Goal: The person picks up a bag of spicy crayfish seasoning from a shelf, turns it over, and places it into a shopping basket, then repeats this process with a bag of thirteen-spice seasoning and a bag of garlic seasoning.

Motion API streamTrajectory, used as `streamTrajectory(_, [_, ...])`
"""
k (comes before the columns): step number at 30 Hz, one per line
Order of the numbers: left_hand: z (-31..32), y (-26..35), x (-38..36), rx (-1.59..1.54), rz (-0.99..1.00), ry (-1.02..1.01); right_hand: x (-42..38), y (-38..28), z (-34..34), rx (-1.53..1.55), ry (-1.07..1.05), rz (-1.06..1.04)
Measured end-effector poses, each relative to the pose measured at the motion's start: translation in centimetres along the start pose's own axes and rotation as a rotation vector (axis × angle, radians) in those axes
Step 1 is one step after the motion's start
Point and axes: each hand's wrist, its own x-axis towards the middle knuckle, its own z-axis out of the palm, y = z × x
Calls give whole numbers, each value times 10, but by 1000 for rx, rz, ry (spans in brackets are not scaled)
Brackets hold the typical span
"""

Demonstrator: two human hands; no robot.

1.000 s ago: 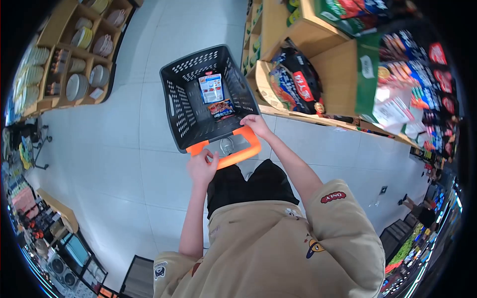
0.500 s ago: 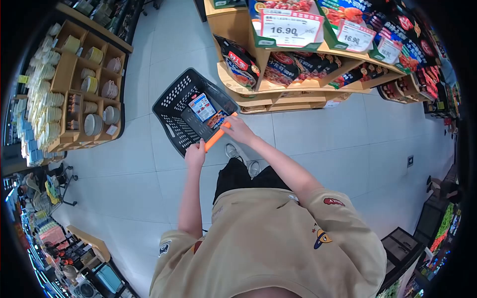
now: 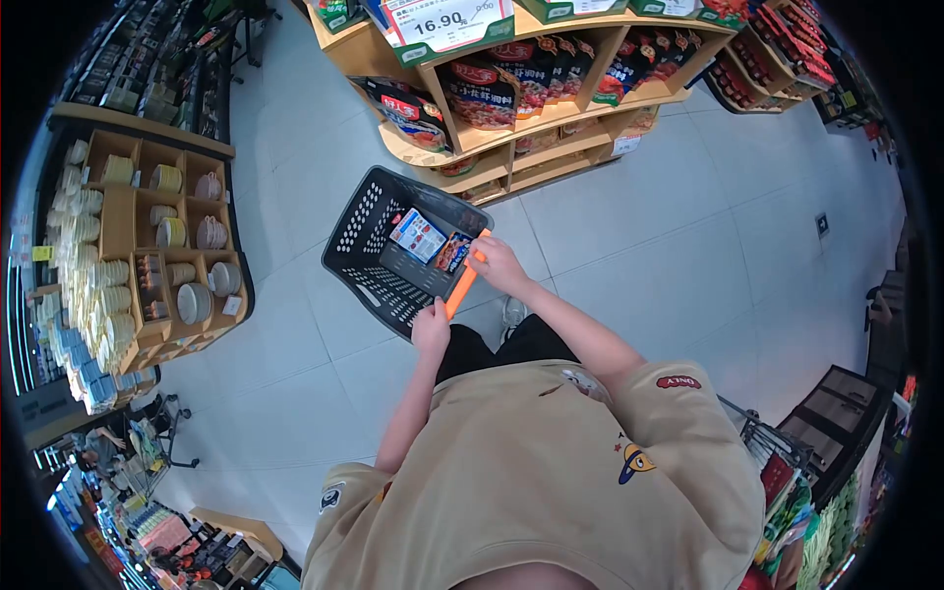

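Note:
A dark grey shopping basket (image 3: 368, 264) with perforated walls hangs in front of my legs. Both my hands hold its orange handle (image 3: 465, 283). My right hand (image 3: 500, 265) is closed round the upper end, while my left hand (image 3: 431, 330) grips the lower end beside the rim. On the basket's bottom lie a white and blue printed packet (image 3: 418, 236) and a darker packet with a food picture (image 3: 453, 252), partly hidden by the handle.
A wooden shelf unit (image 3: 511, 157) with seasoning pouches (image 3: 482, 95) and price cards stands ahead. To the left is a wooden rack (image 3: 118, 197) of bowls and cups. A cart (image 3: 177, 433) is at lower left, another cart (image 3: 772, 442) at lower right. Tiled floor (image 3: 629, 226) lies between.
The view has turned and shifted forward; the shelf units have moved up and left in the picture. The basket appears slightly lower and to the right, both hands still on its handle.

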Motion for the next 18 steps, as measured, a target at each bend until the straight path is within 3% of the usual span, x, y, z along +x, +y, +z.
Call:
streamTrajectory(4, [9, -1, -33, -47, 95, -160, -39, 5, -8, 16, 138, -59])
streamTrajectory(6, [18, -15, -38, -186, 133, -402, -60, 14, -9, -8, 140, -13])
streamTrajectory(7, [22, -20, -41, -180, 144, -413, -70, 11, -13, 45, 162, 13])
streamTrajectory(9, [27, -31, -47, -416, 187, -741, -91, 7, -11, 91, 195, 43])
streamTrajectory(10, [22, -34, -55, -411, 195, -751, -103, 6, -7, 121, 232, 91])
streamTrajectory(12, [1, -31, -77, -94, 477, -696, -127, 2, 0, 137, 276, 146])
streamTrajectory(18, [19, -85, -91, -84, 591, -786, -194, -17, 29, 72, 449, 169])
